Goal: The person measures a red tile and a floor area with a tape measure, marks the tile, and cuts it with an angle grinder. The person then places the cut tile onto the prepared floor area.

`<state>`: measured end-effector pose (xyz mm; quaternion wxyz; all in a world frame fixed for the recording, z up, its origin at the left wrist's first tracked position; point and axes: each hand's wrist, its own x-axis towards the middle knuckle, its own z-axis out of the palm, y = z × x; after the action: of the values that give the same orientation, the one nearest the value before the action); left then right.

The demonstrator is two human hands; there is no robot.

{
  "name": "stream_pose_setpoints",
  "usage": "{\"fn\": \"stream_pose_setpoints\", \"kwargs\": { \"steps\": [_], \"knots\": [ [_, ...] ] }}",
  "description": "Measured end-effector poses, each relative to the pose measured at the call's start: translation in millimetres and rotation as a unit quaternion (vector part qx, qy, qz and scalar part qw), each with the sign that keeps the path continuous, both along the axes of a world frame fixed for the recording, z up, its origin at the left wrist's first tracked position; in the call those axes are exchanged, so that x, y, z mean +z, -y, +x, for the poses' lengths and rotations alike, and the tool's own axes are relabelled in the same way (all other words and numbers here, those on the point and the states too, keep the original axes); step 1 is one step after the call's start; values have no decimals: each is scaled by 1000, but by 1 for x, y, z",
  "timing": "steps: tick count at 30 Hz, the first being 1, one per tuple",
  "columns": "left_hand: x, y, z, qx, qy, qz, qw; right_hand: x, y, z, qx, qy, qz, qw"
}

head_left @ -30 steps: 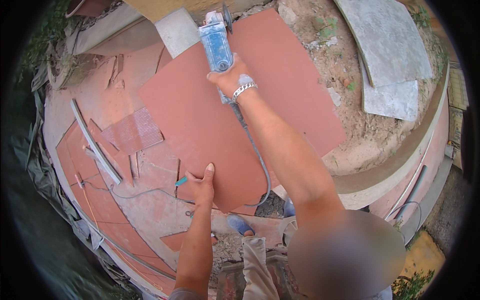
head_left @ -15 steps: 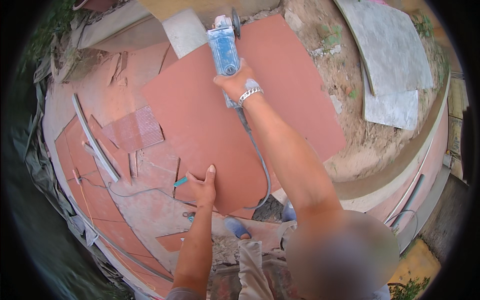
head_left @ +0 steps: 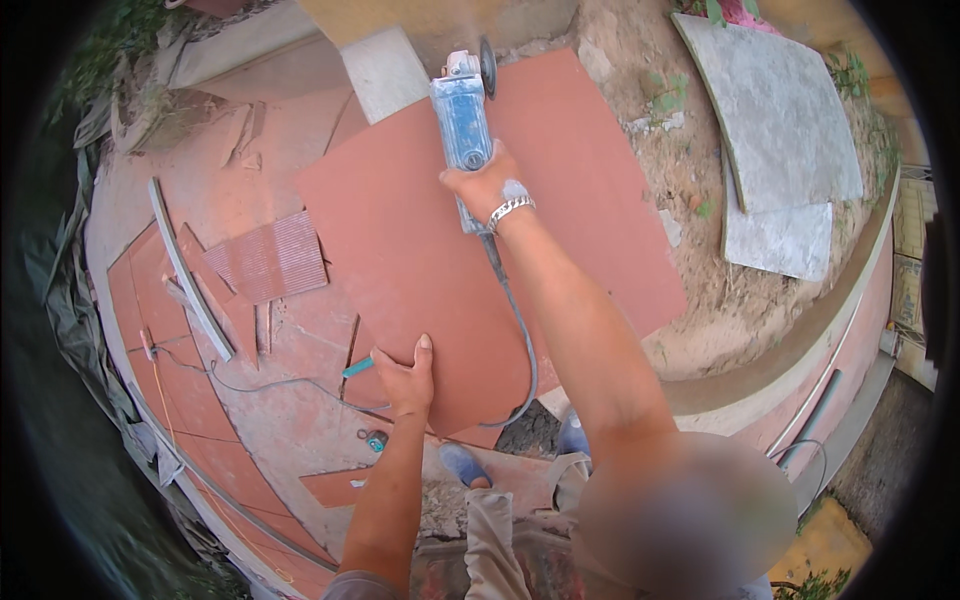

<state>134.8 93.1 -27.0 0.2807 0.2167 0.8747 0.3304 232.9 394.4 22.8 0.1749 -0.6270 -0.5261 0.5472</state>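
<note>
My right hand [head_left: 480, 185] is closed round the body of a blue, dust-coated angle grinder [head_left: 460, 120], whose disc [head_left: 489, 68] is at the far edge of a large red tile [head_left: 390, 250]; its cord runs across the tile. A faint dusty haze rises beside the disc. My left hand [head_left: 405, 380] presses its thumb on the tile's near part, with a thin teal stick [head_left: 357, 367] gripped in its fingers. A small teal-and-metal object [head_left: 376, 440] lies below that hand.
Grey slabs [head_left: 770, 110] lie on dirt at right, beside a curved ledge [head_left: 725, 390]. A pale block [head_left: 375, 70] meets the yellow wall [head_left: 520, 15]. Tile offcuts [head_left: 260, 255], a metal strip [head_left: 190, 275] and cords lie at left, near a dark tarp [head_left: 100, 350].
The whole view has shifted, with the tile now lower in it. My right hand and grinder have moved slightly right along the far edge, and haze now shows by the disc.
</note>
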Motion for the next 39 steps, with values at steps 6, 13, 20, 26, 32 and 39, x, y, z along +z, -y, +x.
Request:
{"fn": "stream_pose_setpoints", "kwargs": {
  "steps": [6, 13, 20, 26, 32, 39],
  "knots": [
    [-2, 2, -1, -3, 6, 30, 1000, 1, 7, 2, 1, -2, 5, 1000],
    [-4, 2, -2, -16, -26, 39, 999, 0, 14, 3, -5, 7, 11, 1000],
    [-5, 3, -2, -19, -33, 37, 999, 0, 21, 5, 2, 5, 0, 1000],
    [-4, 3, -2, -16, -13, 38, 999, 0, 30, 6, -7, 9, 7, 1000],
    [-4, 3, -1, -16, -23, 47, 999, 1, 35, 10, 1, 10, -7, 1000],
    [-4, 3, -2, -16, -9, 61, 998, 1, 42, 11, 0, 8, -1, 1000]
  ]
}}
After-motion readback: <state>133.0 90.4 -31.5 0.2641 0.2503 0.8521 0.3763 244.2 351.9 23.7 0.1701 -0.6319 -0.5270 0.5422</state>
